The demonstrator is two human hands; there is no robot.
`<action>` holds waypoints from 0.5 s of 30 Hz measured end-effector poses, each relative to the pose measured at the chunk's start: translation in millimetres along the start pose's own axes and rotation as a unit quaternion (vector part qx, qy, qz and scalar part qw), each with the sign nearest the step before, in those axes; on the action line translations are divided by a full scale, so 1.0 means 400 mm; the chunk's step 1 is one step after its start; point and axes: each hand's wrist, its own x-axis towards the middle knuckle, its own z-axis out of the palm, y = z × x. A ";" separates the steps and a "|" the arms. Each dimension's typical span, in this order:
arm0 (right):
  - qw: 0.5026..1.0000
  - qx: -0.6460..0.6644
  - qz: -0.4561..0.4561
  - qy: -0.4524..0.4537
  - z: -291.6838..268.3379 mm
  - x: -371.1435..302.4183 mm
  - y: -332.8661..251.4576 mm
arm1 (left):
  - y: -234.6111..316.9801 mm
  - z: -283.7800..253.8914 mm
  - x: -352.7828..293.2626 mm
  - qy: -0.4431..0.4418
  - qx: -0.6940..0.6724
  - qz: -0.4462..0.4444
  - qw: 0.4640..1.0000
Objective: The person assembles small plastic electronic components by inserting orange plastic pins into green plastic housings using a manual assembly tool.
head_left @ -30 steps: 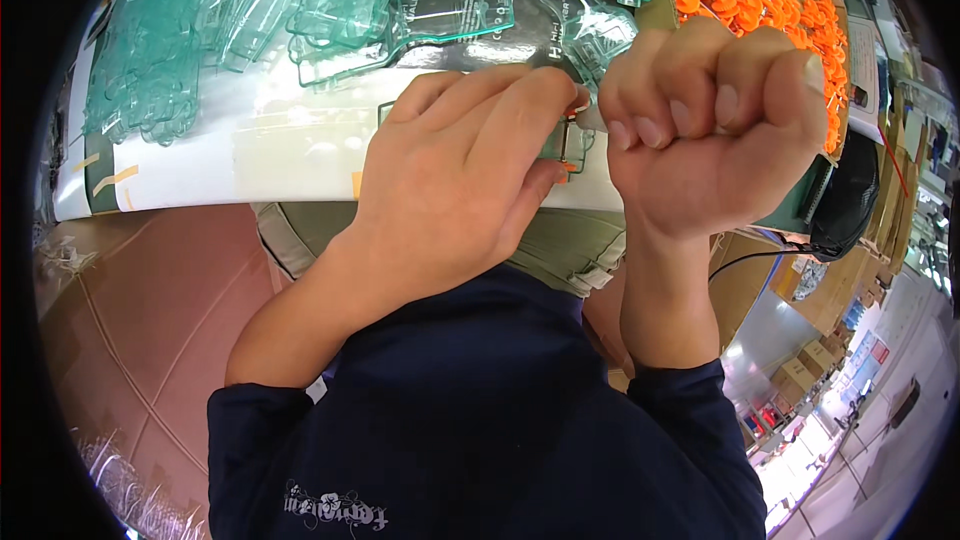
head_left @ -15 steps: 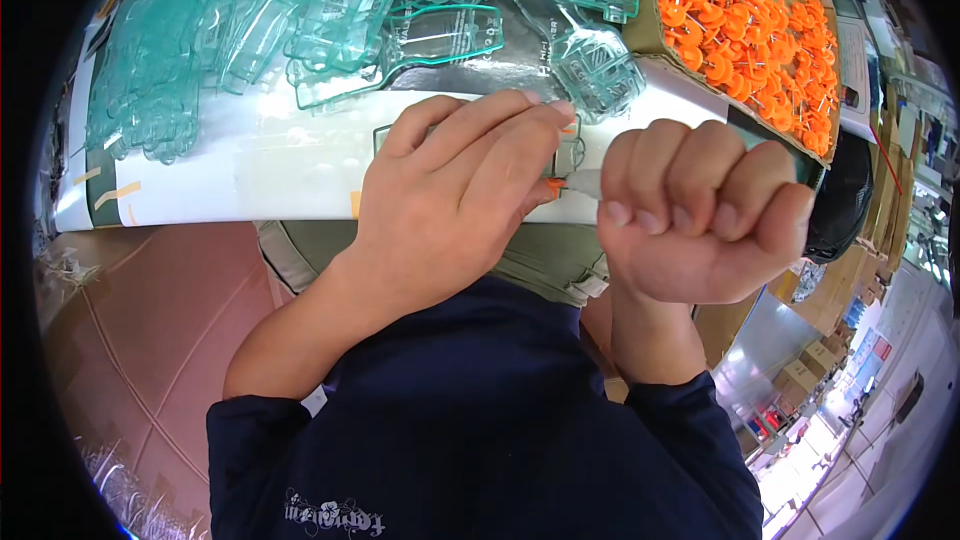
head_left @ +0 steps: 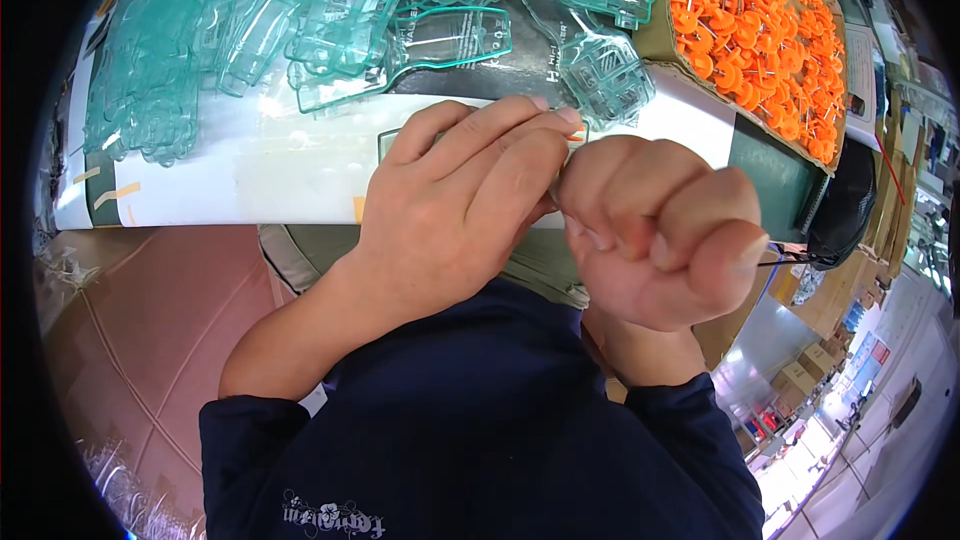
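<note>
My left hand [head_left: 465,200] is closed, its fingers bent over a clear green plastic part [head_left: 386,143] at the table's near edge. Most of that part is under the hand; a corner shows to the left. A bit of orange plastic [head_left: 577,137] peeks out by the left fingertips. My right hand [head_left: 660,230] makes a fist close against the left fingers. Inside it is a tool whose pale tapered tip showed a moment ago and is now hidden between the hands. A thin dark rod or cord [head_left: 785,262] shows right of the fist.
A heap of clear green plastic parts [head_left: 150,90] covers the left and back of the white-topped table [head_left: 300,175]. At the back right stands a cardboard box [head_left: 655,40] full of orange discs with metal pins [head_left: 750,30]. A black bag [head_left: 842,220] hangs beside the table.
My right fist has moved left and slightly nearer me, rolling over against the left fingers. The tool's pale tip has gone from sight. My left hand has barely moved.
</note>
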 end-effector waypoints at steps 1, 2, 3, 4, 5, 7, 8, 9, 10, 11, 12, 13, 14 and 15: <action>1.000 0.000 0.012 -0.002 0.003 0.004 0.005 | 0.000 -0.001 0.001 0.000 -0.004 0.000 1.000; 1.000 -0.001 0.023 -0.004 0.006 0.007 0.007 | -0.001 -0.001 0.002 0.000 -0.007 -0.001 1.000; 0.999 0.033 0.012 0.022 -0.003 0.007 -0.005 | -0.004 0.001 0.004 0.002 -0.006 -0.003 1.000; 0.997 0.067 0.001 0.049 -0.015 0.007 -0.023 | -0.007 0.003 0.007 0.005 -0.006 -0.001 1.000; 0.996 0.068 0.004 0.049 -0.016 0.009 -0.041 | -0.003 0.002 0.005 0.006 -0.006 0.000 1.000; 0.997 0.061 0.003 0.039 -0.011 0.016 -0.068 | 0.006 -0.001 -0.001 0.007 -0.007 0.003 1.000; 0.997 0.060 0.002 0.039 -0.013 0.015 -0.064 | 0.005 -0.001 0.000 0.007 -0.008 0.004 1.000; 0.997 0.063 0.001 0.036 -0.018 0.010 -0.053 | 0.004 -0.002 -0.001 0.003 -0.006 0.004 1.000; 0.997 0.066 0.001 0.032 -0.023 0.004 -0.040 | 0.004 -0.003 -0.002 -0.001 -0.004 0.003 1.000; 0.997 0.069 0.000 0.029 -0.028 -0.002 -0.028 | 0.003 -0.004 -0.003 -0.006 -0.001 0.003 1.000; 0.997 0.072 0.000 0.025 -0.030 -0.005 -0.023 | 0.003 -0.003 -0.002 -0.011 0.001 0.003 1.000; 0.997 0.073 0.000 0.026 -0.029 -0.007 -0.020 | 0.003 -0.004 -0.003 -0.011 0.001 0.003 1.000; 0.997 0.069 -0.002 0.032 -0.028 -0.009 -0.017 | 0.004 -0.005 -0.001 -0.012 -0.003 -0.001 1.000; 0.997 0.066 -0.003 0.038 -0.027 -0.010 -0.015 | 0.004 -0.005 0.001 -0.013 -0.007 -0.005 1.000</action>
